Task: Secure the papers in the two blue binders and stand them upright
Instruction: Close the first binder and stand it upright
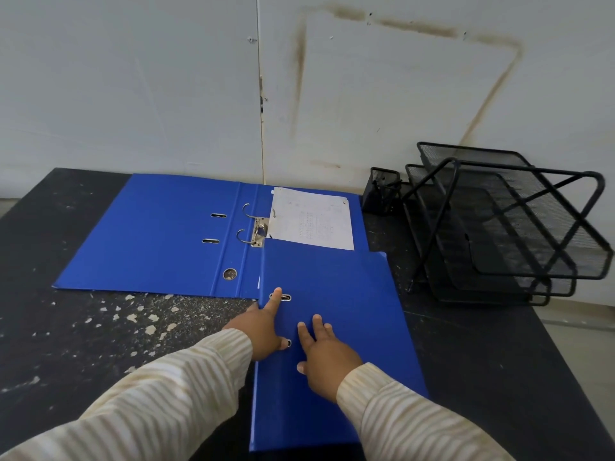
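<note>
The left hand [264,329] lies flat on the closed blue binder [336,344], its forefinger stretched forward onto the upper metal-rimmed slot [283,297] in the cover, the rest of the hand over the spine-side edge; it grips nothing. The right hand [324,352] rests beside it, palm down with fingers spread loosely on the middle of the same cover, also holding nothing. This binder lies flat with its near end running toward the front edge of the dark worktop [100,327], and its far end overlaps the right half of the open blue binder [159,234]. The open one is spread flat against the wall, its lever-arch rings [248,224] raised apart, with a sheaf of papers [312,221] lying on its right leaf, partly tucked under the closed binder's far edge. To the left of the hands the scuffed worktop is bare. To the right, a strip of free surface separates the closed binder's long edge from a black mesh letter tray [512,227], with a small mesh pen holder [382,189] just behind.
</note>
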`<state>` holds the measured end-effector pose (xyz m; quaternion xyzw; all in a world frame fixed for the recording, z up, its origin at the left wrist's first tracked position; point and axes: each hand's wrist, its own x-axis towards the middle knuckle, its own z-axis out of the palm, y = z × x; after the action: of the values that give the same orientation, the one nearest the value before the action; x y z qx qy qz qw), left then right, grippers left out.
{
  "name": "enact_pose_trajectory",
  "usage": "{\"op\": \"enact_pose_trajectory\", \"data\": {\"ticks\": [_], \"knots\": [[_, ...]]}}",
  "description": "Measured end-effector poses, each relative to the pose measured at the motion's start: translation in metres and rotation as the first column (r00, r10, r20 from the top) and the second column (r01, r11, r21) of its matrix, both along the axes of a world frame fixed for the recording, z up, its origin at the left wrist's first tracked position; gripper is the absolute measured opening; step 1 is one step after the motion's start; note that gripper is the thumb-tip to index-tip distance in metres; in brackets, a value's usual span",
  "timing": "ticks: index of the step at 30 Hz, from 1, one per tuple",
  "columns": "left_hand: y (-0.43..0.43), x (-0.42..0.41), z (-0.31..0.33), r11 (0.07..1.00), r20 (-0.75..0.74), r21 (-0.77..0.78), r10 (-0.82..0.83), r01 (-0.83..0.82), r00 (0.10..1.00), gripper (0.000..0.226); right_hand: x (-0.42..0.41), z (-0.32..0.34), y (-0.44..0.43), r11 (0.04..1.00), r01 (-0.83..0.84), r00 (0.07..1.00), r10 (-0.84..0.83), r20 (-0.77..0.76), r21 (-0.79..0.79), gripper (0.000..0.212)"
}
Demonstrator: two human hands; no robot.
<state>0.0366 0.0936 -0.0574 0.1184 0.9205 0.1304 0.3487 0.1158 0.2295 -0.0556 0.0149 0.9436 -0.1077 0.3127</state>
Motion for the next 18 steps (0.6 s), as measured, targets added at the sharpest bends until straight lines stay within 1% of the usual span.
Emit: {"op": "enact_pose_trajectory", "data": {"ticks": [2, 3, 4, 5, 6, 8, 9, 11, 13, 14, 18], "knots": [[-0.004, 0.008, -0.008, 0.986, 0.001, 0.116, 0.122, -0.121, 0.993, 0.107, 0.004, -0.001, 0.001, 0.999, 0.033, 0.999, -0.033, -0.011, -0.001, 0.067], [-0.007, 0.013, -0.012, 0.962, 0.019, 0.184, 0.201, -0.201, 0.979, 0.108, 0.006, -0.002, 0.000, 0.998, 0.055, 0.998, -0.055, -0.015, 0.008, 0.066], [-0.009, 0.018, -0.016, 0.917, 0.054, 0.269, 0.292, -0.296, 0.955, 0.109, 0.009, -0.003, -0.001, 0.997, 0.081, 0.997, -0.081, -0.015, 0.020, 0.065], [-0.010, 0.024, -0.021, 0.850, 0.114, 0.340, 0.387, -0.402, 0.915, 0.108, 0.013, -0.004, -0.003, 0.993, 0.111, 0.994, -0.111, -0.012, 0.035, 0.065], [-0.011, 0.028, -0.026, 0.768, 0.172, 0.404, 0.471, -0.498, 0.865, 0.101, 0.016, -0.005, -0.006, 0.989, 0.143, 0.990, -0.143, -0.011, 0.047, 0.064], [-0.011, 0.032, -0.035, 0.620, 0.275, 0.458, 0.582, -0.637, 0.765, 0.077, 0.020, -0.008, -0.010, 0.979, 0.197, 0.980, -0.196, -0.017, 0.059, 0.063], [-0.010, 0.031, -0.038, 0.560, 0.327, 0.458, 0.616, -0.690, 0.717, 0.070, 0.022, -0.009, -0.011, 0.975, 0.213, 0.977, -0.212, -0.018, 0.057, 0.063], [-0.007, 0.030, -0.039, 0.450, 0.438, 0.433, 0.653, -0.781, 0.618, 0.069, 0.024, -0.010, -0.012, 0.974, 0.223, 0.975, -0.223, -0.009, 0.041, 0.065], [-0.004, 0.026, -0.035, 0.346, 0.542, 0.407, 0.654, -0.846, 0.528, 0.065, 0.024, -0.010, -0.011, 0.974, 0.224, 0.975, -0.224, 0.011, 0.019, 0.068], [-0.003, 0.025, -0.029, 0.317, 0.581, 0.393, 0.642, -0.863, 0.500, 0.059, 0.024, -0.009, -0.010, 0.974, 0.224, 0.974, -0.224, 0.019, 0.012, 0.069], [-0.001, 0.025, -0.010, 0.271, 0.686, 0.350, 0.577, -0.897, 0.443, 0.029, 0.023, -0.001, -0.008, 0.970, 0.244, 0.969, -0.244, 0.033, -0.018, 0.072]]}}
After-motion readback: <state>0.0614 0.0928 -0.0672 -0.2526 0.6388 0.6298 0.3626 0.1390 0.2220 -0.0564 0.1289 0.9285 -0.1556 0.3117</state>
